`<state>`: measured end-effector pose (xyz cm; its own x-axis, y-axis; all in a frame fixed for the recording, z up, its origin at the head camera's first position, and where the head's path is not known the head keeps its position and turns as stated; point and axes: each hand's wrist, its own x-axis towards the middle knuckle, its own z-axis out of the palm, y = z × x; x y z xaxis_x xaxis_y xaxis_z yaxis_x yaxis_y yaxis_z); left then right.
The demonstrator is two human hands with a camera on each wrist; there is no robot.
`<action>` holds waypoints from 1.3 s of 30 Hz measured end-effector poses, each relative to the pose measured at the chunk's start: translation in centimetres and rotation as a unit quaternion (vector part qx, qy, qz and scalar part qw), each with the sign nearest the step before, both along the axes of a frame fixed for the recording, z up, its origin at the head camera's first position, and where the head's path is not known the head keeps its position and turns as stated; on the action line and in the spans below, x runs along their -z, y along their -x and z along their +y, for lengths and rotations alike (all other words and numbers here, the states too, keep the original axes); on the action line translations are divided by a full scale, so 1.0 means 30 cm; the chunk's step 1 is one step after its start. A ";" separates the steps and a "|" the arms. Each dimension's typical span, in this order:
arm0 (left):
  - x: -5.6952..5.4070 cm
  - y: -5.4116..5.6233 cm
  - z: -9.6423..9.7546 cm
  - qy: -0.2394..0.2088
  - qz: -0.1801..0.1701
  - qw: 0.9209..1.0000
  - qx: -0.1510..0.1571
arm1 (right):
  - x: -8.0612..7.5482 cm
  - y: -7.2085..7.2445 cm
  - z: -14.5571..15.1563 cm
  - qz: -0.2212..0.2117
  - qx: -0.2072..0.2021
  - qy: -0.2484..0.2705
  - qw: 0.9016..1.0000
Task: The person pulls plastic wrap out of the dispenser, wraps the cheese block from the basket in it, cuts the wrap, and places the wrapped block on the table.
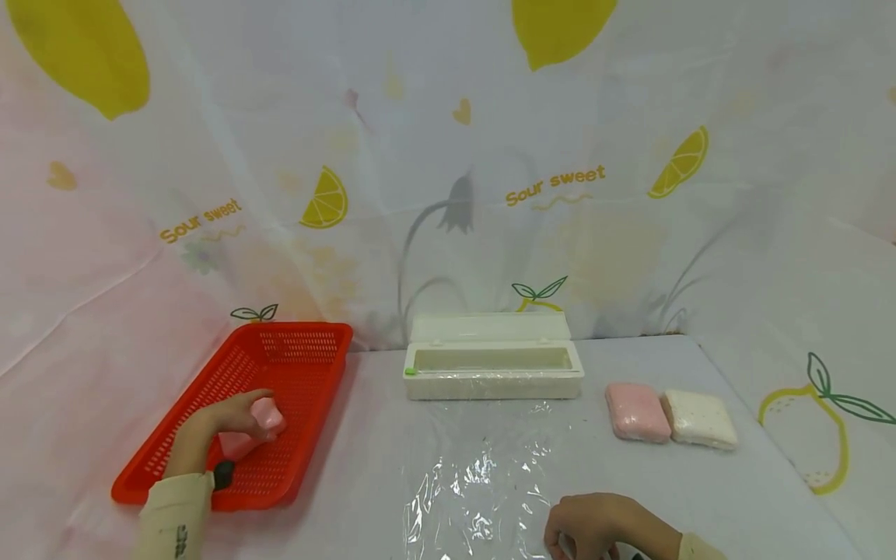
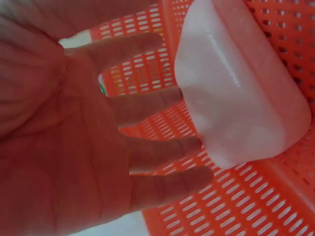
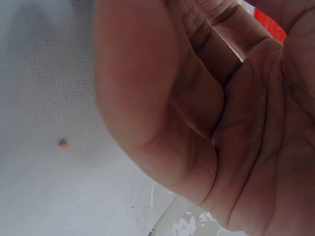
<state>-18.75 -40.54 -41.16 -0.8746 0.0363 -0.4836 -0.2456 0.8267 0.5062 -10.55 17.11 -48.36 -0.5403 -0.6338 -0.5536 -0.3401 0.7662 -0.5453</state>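
Note:
My left hand (image 1: 234, 416) reaches into a red perforated basket (image 1: 329, 404), fingers over a pink soap-like block (image 1: 267, 414). The left wrist view shows those fingers (image 2: 147, 105) nearly straight, tips right at the edge of the block (image 2: 231, 93), palm facing it. At the near edge of the table, my right hand (image 1: 591, 523) rests beside a sheet of clear plastic wrap (image 1: 476, 474). Its fingers (image 3: 142, 83) curl loosely, and nothing shows between them. The wrap runs forward from a white wrap dispenser (image 1: 493, 386) with its lid up.
A pink square block (image 1: 637, 412) and a white square block (image 1: 700, 420) lie side by side at the right, both with a shiny film-like surface. A green slider (image 1: 410, 372) sits at the dispenser's left end. Lemon-printed cloth (image 1: 448, 155) stands behind the table.

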 end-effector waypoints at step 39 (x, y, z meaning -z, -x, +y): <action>0.012 0.018 0.011 0.091 0.090 0.991 0.027 | 0.002 -0.008 0.010 0.004 0.011 0.015 1.000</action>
